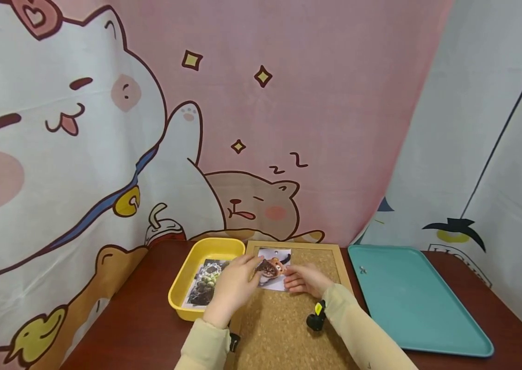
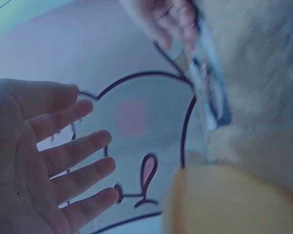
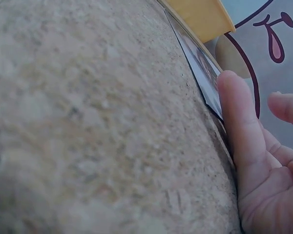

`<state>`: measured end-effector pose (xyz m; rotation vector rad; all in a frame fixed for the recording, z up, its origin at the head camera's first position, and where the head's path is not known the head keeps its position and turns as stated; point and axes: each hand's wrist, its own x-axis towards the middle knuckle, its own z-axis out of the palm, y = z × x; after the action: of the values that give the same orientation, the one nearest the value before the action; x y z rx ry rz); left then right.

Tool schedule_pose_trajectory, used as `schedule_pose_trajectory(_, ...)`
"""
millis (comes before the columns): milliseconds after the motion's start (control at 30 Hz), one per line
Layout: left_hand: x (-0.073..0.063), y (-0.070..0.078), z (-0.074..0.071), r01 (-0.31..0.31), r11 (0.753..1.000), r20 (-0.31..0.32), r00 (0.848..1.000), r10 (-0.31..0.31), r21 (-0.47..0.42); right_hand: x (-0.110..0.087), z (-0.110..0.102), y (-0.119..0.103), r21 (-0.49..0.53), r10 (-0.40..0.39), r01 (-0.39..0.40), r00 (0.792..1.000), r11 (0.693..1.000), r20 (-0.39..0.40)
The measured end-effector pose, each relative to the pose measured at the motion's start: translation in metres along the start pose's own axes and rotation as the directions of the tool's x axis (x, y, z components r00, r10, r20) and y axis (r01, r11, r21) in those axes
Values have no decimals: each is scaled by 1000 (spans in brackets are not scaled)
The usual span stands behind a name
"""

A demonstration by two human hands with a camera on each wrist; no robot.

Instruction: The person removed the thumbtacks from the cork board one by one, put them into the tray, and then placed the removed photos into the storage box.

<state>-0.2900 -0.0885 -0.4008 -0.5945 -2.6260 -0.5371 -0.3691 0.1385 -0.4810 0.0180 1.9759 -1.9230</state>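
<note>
A printed photo (image 1: 267, 280) of a tabby cat beside an orange bear face lies at the top left of the cork board (image 1: 284, 329). My left hand (image 1: 237, 285) is over the photo's left edge; in the left wrist view its fingers are spread and relaxed, holding nothing. At the photo's right edge is my right hand (image 1: 308, 280). In the right wrist view, the thumb (image 3: 237, 107) touches or nearly touches the photo's corner, with another finger held apart from it. A small dot shows near the photo's top edge, too small to identify.
Left of the board stands a yellow basket (image 1: 178, 288) with several printed photos (image 1: 207, 282) inside. On the right, a teal tray (image 1: 418, 303) holds small shiny pieces (image 1: 363, 270), too small to identify. Behind the brown table (image 1: 136, 318) hangs a cartoon-printed curtain (image 1: 335, 103).
</note>
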Motion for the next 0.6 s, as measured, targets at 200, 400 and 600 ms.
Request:
schedule_pose_trajectory(200, 2, 6, 23, -25, 1000, 210, 978, 22, 16, 2, 0, 0, 2, -12, 12, 1000, 1000, -4)
schedule_pose_trajectory(400, 1, 2, 39, -17, 1000, 425, 905, 13, 7, 5, 0, 4, 26, -34, 34, 999, 999, 17)
schedule_pose_trajectory(600, 6, 3, 43, 46, 999, 536, 844, -33, -12, 4, 0, 2, 28, -39, 39, 999, 999, 14)
